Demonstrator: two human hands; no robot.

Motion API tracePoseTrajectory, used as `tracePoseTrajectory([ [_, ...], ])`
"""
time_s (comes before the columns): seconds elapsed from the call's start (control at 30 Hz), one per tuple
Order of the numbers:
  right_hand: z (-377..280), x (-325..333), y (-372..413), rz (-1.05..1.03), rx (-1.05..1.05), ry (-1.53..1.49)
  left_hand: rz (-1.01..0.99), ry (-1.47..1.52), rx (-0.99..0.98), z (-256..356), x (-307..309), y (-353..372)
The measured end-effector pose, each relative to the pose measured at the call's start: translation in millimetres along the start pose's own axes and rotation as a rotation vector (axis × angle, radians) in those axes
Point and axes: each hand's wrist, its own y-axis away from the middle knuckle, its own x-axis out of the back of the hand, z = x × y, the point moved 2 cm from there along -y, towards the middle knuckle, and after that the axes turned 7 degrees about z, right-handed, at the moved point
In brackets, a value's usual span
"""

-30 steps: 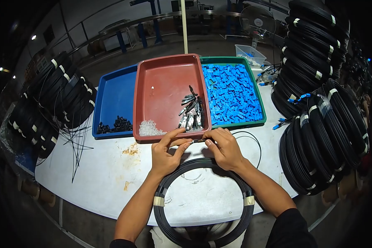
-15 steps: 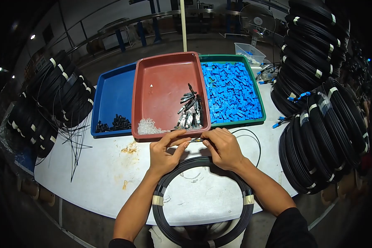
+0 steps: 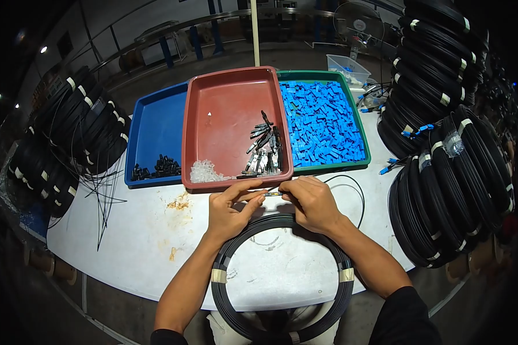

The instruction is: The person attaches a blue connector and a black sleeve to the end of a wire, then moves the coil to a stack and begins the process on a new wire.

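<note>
A small fiber-optic connector (image 3: 272, 194) with a silvery front and a dark rear spans the gap between my two hands. Its left end is pinched in the fingertips of my left hand (image 3: 231, 208). On the other side, the thumb and fingers of my right hand (image 3: 312, 202) close on its dark rear. A thin black cable (image 3: 360, 195) loops out behind my right hand. Below both hands, a taped coil of black cable (image 3: 217, 302) rests across the table's front edge, partly over my lap.
A red tray (image 3: 233, 132) holds clear plastic bits and dark connector parts. The blue tray (image 3: 155, 129) has small black pieces, and the green tray (image 3: 365, 146) has blue connector housings. Cable coils are stacked at left (image 3: 83, 129) and right (image 3: 452, 195) on the white table (image 3: 138, 247).
The camera view has shifted slightly, so the trays sit a little higher in the frame. Both hands keep nearly the same hold on the connector.
</note>
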Motion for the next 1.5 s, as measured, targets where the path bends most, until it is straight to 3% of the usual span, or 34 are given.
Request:
tracePoseTrajectory([
  [0.2,3.0,-1.7,-0.3,0.044,0.009,-0.074,-0.011,0.227,0.070,-5.3,4.9,0.0],
  [0.47,-2.7,1.0,-3.0,0.021,0.075,-0.157,-0.114,0.145,0.079,-7.5,12.6,0.0],
  [0.73,-1.5,-1.2,-0.4,-0.014,0.046,-0.172,-0.152,0.321,0.161,-14.9,12.9,2.3],
  [1.5,-4.1,-2.9,1.7,-0.056,0.040,-0.266,-0.115,0.163,0.117,-11.5,8.4,5.6],
])
